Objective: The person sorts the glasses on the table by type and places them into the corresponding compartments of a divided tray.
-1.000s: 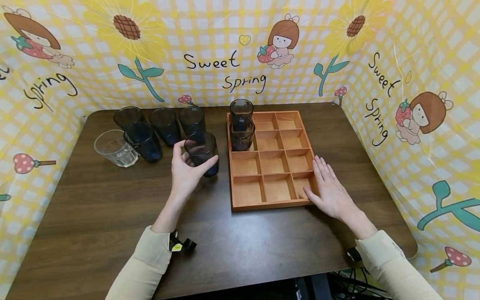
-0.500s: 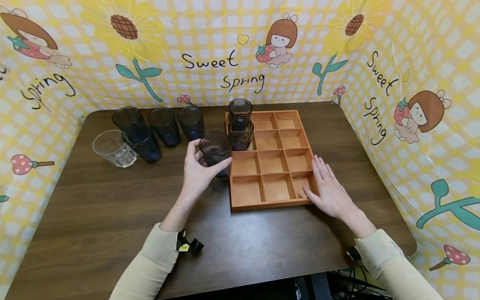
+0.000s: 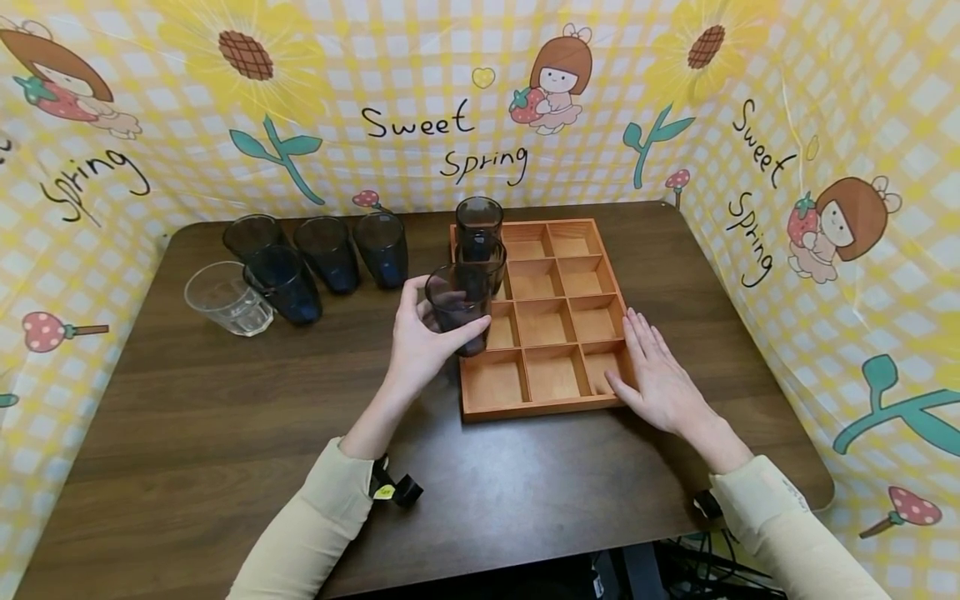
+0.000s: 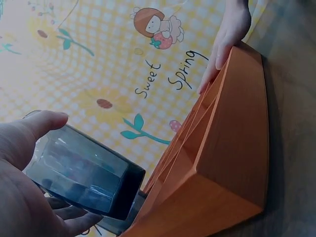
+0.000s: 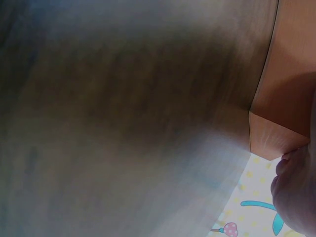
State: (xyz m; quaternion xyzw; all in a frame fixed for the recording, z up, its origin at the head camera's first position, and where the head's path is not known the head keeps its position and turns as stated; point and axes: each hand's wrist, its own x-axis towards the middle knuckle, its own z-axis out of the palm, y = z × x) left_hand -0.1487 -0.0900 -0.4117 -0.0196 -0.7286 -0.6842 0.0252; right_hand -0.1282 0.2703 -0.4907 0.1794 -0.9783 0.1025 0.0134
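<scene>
We have the left hand (image 3: 422, 346) gripping a dark glass (image 3: 457, 296), thumb on one side and fingers round the other. The glass hangs over the left edge of the wooden tray (image 3: 551, 412), largely hiding the third compartment from the back in the left column. In the left wrist view its base seems apart from the wood, though we cannot be sure from this angle.

Our right hand (image 3: 662, 375) lies with fingers straight along the tray's right side, its thumb reaching in over the rim at the front corner; it grips nothing and, we think, steadies the tray.

A back glass (image 3: 480, 218) and a second glass (image 3: 498, 271) stand in the left column, in the first and second compartments from the back. On the table (image 3: 262, 450), to the left, four dark glasses and a clear glass (image 3: 228, 298) remain outside the tray.

We judge the step in hand to be bringing a third glass across to the tray. The next move seems to call for centring it over that third compartment, holding it upright, lowering it past the dividers without knocking the glass just behind, and loosening the grip only once the base sits on the compartment floor
</scene>
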